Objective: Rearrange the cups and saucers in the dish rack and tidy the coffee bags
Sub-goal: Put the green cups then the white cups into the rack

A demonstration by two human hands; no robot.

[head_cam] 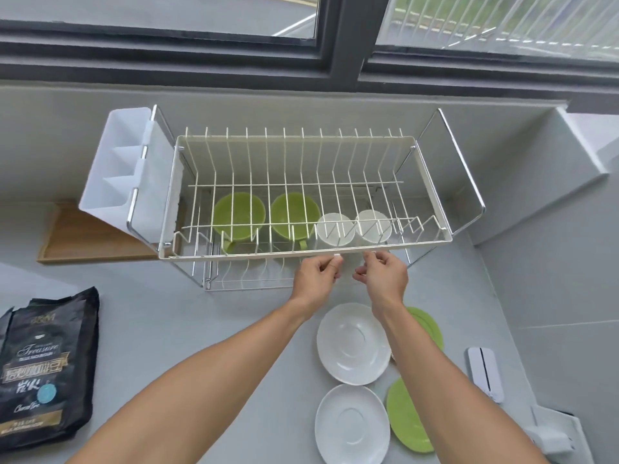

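Here both hands hover just in front of the dish rack (301,195), below its cream front rim: the left hand (316,274) and the right hand (385,272) each have fingers loosely curled, and neither grip appears to have hold of anything (a small pale bit shows at the left fingertips, too small to tell what it is). On the lower tier, seen through the upper wires, sit two green cups (266,216) side by side and two white cups (353,226) to their right. Four saucers lie on the grey surface (201,313) near the forearms: two white saucers (353,380) and two green saucers (407,416), partly hidden by the right arm. A black coffee bag (47,370), glossy and crumpled, lies flat at the far left. The step in hand looks like settling the cups; done well, each cup should be lifted clear of the thin wires by its body or handle, so nothing snags, and the saucers then stood on edge between the prongs. The saucers are smooth, shallow and slippery-looking, so a pinch across the rim seems wiser than a flat lift.
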